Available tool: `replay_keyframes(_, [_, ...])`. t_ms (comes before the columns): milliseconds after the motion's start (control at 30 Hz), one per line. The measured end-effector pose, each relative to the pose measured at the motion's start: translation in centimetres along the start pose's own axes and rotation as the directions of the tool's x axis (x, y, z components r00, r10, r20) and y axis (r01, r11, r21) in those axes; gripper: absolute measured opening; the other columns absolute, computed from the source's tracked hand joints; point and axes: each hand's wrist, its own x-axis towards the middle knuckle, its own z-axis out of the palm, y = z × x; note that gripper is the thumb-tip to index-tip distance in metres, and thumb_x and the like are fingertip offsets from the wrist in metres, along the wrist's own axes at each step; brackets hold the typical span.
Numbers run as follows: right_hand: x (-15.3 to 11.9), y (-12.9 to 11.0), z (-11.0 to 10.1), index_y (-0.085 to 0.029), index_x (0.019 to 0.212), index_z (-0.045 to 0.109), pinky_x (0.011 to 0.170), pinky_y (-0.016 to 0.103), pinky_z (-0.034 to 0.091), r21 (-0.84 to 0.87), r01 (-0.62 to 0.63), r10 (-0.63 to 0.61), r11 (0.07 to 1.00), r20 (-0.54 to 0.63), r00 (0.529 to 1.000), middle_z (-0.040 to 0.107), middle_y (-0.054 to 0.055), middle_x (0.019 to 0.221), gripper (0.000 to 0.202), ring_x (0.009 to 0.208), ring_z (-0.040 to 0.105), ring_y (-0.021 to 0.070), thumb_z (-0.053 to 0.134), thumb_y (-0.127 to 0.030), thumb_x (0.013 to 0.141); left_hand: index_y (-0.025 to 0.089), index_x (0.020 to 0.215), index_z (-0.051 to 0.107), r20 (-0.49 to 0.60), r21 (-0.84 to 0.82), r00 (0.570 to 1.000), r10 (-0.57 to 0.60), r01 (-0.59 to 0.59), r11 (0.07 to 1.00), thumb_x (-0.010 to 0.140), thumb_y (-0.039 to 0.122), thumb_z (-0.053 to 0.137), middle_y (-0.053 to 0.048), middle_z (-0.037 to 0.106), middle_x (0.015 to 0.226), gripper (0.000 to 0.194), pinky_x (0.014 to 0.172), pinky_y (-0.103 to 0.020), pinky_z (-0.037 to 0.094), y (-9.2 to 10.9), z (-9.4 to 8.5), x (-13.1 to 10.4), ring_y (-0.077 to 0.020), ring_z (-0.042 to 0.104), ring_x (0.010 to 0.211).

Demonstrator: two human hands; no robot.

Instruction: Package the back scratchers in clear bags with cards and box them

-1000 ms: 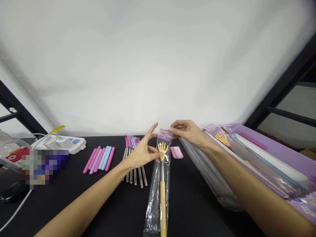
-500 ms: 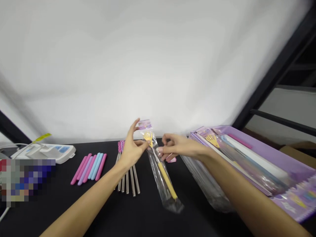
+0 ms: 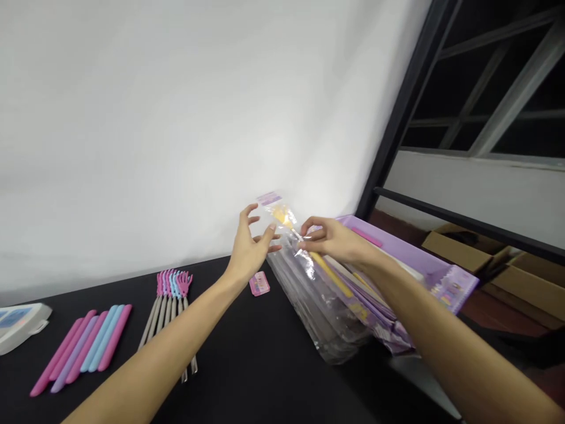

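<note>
A clear plastic package with a yellow hand-shaped scratcher and a purple header hangs tilted above a stack of clear bags. My right hand pinches the package at mid-length, near the top of its yellow handle. Just left of the package is my left hand, its fingers spread and apart. Metal rods with pink, purple and blue hand-shaped heads lie on the black table, partly behind my left forearm. Pink, purple and blue tubes lie farther left.
A purple box with packaged items stands on the right, partly behind my right arm. A small pink card lies on the black table. At the left edge is a white power strip. Cardboard boxes stand beyond the black frame.
The view has turned right. The package has moved right over the clear bags, towards the purple box, in my right hand. My left hand has let go and opened.
</note>
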Motion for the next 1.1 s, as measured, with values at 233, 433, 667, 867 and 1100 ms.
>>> replay_keyframes(233, [-0.3, 6.3, -8.4, -0.018, 0.116, 0.059, 0.061, 0.027, 0.044, -0.464, -0.271, 0.145, 0.843, -0.288, 0.946, 0.072, 0.002, 0.075, 0.047, 0.068, 0.065, 0.0192, 0.071, -0.024, 0.071, 0.024, 0.116, 0.057, 0.338, 0.316, 0.939, 0.062, -0.175, 0.932, 0.086, 0.020, 0.058, -0.008, 0.047, 0.125, 0.031, 0.079, -0.029, 0.057, -2.0, 3.9, 0.1, -0.0165, 0.063, 0.097])
replay_keyframes(433, [-1.7, 8.6, -8.1, -0.016, 0.102, 0.071, 0.071, 0.032, 0.047, -0.660, -0.309, 0.162, 0.685, -0.276, 0.947, 0.073, 0.010, 0.096, 0.034, 0.084, 0.067, 0.0259, 0.072, -0.030, 0.071, 0.024, 0.117, 0.060, 0.491, 0.390, 0.861, 0.131, -0.352, 0.851, 0.084, 0.017, 0.056, -0.008, 0.047, 0.126, 0.033, 0.093, -0.035, 0.051, -3.6, 6.3, 0.4, -0.0191, 0.056, 0.108])
replay_keyframes(667, [-2.2, 4.0, -6.7, -0.019, 0.097, 0.073, 0.077, 0.029, 0.049, -0.627, -0.130, -0.039, 0.768, -0.248, 0.968, 0.074, 0.006, 0.099, 0.025, 0.088, 0.067, 0.0215, 0.063, -0.033, 0.079, 0.021, 0.113, 0.064, 0.471, 0.456, 0.874, 0.120, -0.357, 0.815, 0.087, 0.021, 0.053, -0.007, 0.059, 0.112, 0.029, 0.082, -0.032, 0.053, -3.4, 5.1, 1.2, -0.0185, 0.060, 0.097])
replay_keyframes(867, [-0.3, -2.0, -1.5, -0.018, 0.097, 0.071, 0.070, 0.027, 0.050, -0.511, 0.054, -0.025, 0.858, 0.064, 0.998, 0.076, 0.005, 0.085, 0.023, 0.078, 0.069, 0.0199, 0.064, -0.031, 0.079, 0.018, 0.100, 0.067, 0.449, 0.579, 0.893, -0.025, -0.270, 0.769, 0.089, 0.027, 0.048, -0.004, 0.070, 0.095, 0.024, 0.070, -0.027, 0.051, 0.0, -1.6, 1.6, -0.0157, 0.065, 0.078])
replay_keyframes(1100, [4.4, -4.6, 6.6, -0.019, 0.101, 0.069, 0.060, 0.025, 0.046, -0.641, 0.226, 0.093, 0.734, 0.424, 0.901, 0.075, 0.003, 0.089, 0.035, 0.076, 0.067, 0.0195, 0.072, -0.023, 0.067, 0.019, 0.094, 0.066, 0.293, 0.781, 0.927, -0.233, -0.092, 0.618, 0.089, 0.037, 0.047, -0.002, 0.069, 0.075, 0.027, 0.055, -0.024, 0.044, 2.5, -11.9, -1.4, -0.0138, 0.063, 0.057])
